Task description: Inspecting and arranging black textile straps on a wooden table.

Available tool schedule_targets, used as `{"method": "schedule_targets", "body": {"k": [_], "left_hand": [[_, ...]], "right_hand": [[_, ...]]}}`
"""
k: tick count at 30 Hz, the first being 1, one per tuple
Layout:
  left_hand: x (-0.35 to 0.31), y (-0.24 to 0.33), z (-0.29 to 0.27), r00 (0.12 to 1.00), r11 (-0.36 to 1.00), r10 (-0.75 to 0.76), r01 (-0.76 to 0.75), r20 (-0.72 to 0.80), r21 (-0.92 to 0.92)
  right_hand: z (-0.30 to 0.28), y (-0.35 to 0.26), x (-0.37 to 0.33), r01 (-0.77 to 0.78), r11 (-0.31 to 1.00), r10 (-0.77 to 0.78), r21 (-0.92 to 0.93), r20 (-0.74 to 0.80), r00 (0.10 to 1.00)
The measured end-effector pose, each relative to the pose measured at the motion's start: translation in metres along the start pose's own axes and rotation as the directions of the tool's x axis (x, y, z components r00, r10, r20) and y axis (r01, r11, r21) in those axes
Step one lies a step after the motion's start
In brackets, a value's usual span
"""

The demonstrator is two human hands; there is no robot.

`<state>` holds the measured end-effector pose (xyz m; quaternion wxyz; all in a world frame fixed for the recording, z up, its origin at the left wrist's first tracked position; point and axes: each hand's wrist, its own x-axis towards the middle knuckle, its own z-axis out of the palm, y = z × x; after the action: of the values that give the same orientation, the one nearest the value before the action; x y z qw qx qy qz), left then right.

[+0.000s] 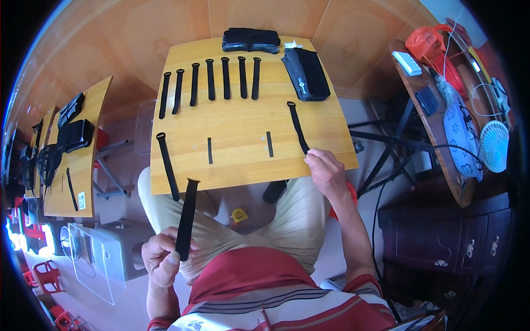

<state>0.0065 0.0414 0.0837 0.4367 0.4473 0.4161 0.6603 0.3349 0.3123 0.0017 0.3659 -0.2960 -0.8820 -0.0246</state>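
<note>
My left hand [160, 256] is closed around the lower end of a black strap [188, 220], held up over my lap in front of the table's near edge. At the table's right side, my right hand [326, 171] pinches the near end of another black strap [296, 124], whose looped end lies on the wood. One more strap with a loop [167, 165] lies at the left front, overhanging the edge. Several looped black straps [210, 80] are lined up across the far part. Two short black strips [210, 150] sit on the tabletop between my hands.
On the wooden table [237, 118], folded black fabric pieces [251, 41] and a black bundle [309, 77] stand at the back. A yellow tape measure [239, 215] is on the floor. Side tables flank me; the right one bears a fan [494, 146] and red bag [428, 47].
</note>
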Motion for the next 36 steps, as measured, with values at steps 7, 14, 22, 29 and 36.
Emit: {"method": "schedule_targets", "body": {"k": [7,14,22,29,36], "left_hand": [[0.002,-0.007,0.008,0.998,0.998,-0.049,0.047,0.042,0.046],[0.006,-0.016,0.013,0.993,0.997,-0.061,0.056,0.104,0.051],[0.013,-0.014,0.031,0.967,0.988,-0.155,0.152,0.200,0.029],[0.024,-0.028,0.047,0.936,0.992,-0.129,0.121,0.329,0.047],[0.043,-0.046,0.083,0.828,0.967,-0.040,-0.109,0.559,0.231]], "right_hand": [[-0.024,0.008,-0.025,0.002,0.997,0.009,-0.083,0.134,0.991],[-0.055,0.024,-0.056,-0.053,0.975,0.098,-0.218,0.201,0.975],[-0.066,0.035,-0.066,-0.148,0.960,0.197,-0.239,0.198,0.960],[-0.072,0.022,-0.056,-0.247,0.937,0.295,-0.248,0.182,0.938],[-0.048,-0.086,-0.063,-0.626,0.349,0.501,0.697,0.426,0.754]]}}
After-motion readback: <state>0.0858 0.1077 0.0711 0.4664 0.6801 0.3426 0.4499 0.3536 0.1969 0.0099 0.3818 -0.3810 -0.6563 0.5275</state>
